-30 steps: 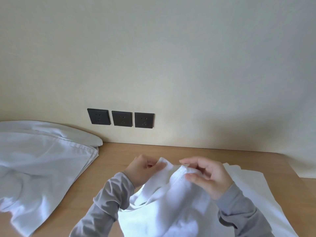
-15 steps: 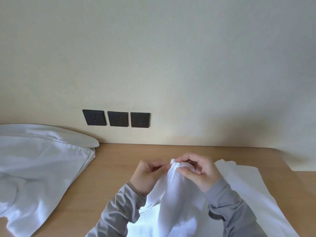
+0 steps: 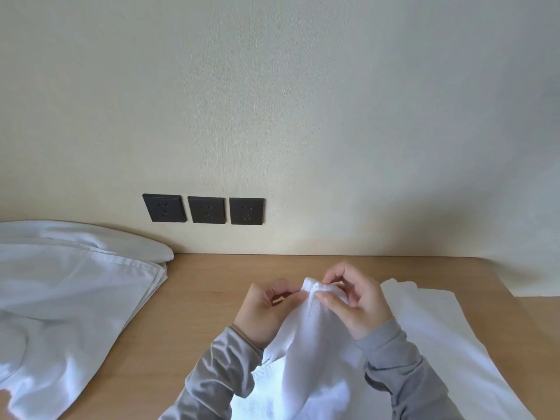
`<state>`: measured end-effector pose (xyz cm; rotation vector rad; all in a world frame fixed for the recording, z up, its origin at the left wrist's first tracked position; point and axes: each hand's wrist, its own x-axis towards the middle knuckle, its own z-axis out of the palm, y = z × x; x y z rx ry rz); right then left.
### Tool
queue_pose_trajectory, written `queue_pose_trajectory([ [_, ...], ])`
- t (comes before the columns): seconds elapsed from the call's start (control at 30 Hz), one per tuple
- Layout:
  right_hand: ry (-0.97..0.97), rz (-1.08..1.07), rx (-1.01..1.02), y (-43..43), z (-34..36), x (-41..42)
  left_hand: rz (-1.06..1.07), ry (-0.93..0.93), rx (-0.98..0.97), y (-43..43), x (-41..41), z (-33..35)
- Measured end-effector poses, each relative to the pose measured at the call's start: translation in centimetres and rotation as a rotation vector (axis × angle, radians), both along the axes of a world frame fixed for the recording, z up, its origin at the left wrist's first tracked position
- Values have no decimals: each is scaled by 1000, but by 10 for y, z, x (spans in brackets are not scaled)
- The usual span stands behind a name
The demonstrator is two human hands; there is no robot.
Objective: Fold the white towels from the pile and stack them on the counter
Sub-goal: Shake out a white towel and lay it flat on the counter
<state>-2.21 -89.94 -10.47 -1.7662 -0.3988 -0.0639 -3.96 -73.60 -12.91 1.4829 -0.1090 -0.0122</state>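
Pile (image 3: 75, 298) sits well left of the left hand (image 3: 260, 313); that hand pinches the towel (image 3: 315, 344) at its top, the right hand (image 3: 357, 304) pinching beside it; they've drawn together since a second ago, so I reckon the corners are matched.

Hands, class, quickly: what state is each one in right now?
Left hand: closed, pinching the white towel at its edge.
Right hand: closed, pinching the same towel's top corner.

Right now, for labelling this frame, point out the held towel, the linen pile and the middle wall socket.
Held towel (image 3: 315, 353): head view, cloth hanging under the pinched corner.
Linen pile (image 3: 69, 298): head view, top sheet.
Middle wall socket (image 3: 207, 210): head view, faceplate centre.
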Motion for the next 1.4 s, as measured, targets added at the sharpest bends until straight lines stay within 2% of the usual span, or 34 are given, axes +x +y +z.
queue_pose_trajectory([
  [0.13, -13, 82, -59, -2, 5, 2, 12, -29, 32, 1, 2, 1],
  [0.43, 96, 122, -183, 2, 8, 16, 48, -77, 74, 7, 4, -1],
  [0.53, 127, 78, -120, 2, 8, 19, 92, -65, 39, 5, 0, -4],
  [0.7, 139, 60, -13, -1, 9, 21, 91, -193, 80, 4, -7, -12],
  [0.9, 90, 3, 49, 1, 15, 26, 55, -135, 77, 4, -8, -10],
  [1.0, 58, -23, 97, 0, 22, 29, -3, -93, 160, 2, -6, -14],
  [1.27, 2, -61, 165, -31, 59, 33, -477, 188, 485, 25, 8, -26],
  [1.4, 4, -107, 217, -45, 73, 28, -583, 151, 876, 34, 19, -28],
])
